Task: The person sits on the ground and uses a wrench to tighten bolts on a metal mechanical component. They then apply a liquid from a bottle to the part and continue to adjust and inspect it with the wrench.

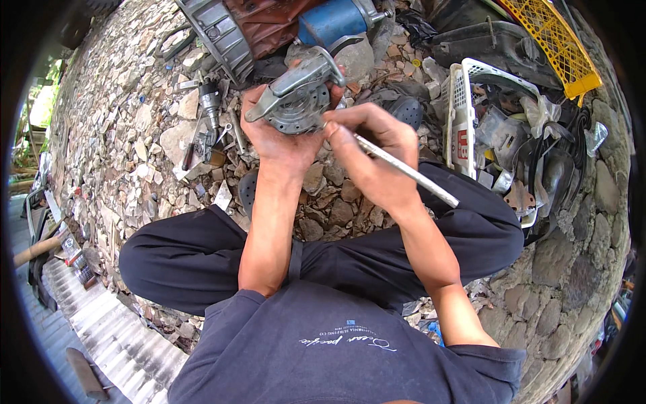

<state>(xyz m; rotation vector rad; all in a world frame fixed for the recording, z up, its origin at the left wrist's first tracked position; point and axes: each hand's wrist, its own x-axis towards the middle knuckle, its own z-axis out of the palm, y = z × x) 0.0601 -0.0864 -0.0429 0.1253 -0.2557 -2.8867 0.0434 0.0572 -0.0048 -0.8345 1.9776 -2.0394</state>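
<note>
My left hand [279,138] is wrapped round a grey metal housing [298,101], which has a round ribbed face with holes along its rim and a curved arm on top. Pinched between the thumb and fingers of my right hand [373,148] is a slim, pale rod [410,170]. Its far end meets the lower right edge of the housing, where my fingertips hide the tip; I cannot tell whether it touches. The rod's near end slants down to the right over my knee.
A cast metal casing [219,34] and a blue cylindrical motor [333,23] lie at the far side. On the stony ground to the left are hand tools and a metal shaft part [210,101]. A white crate [461,114] with mixed parts stands right, below a yellow plastic grid [552,44].
</note>
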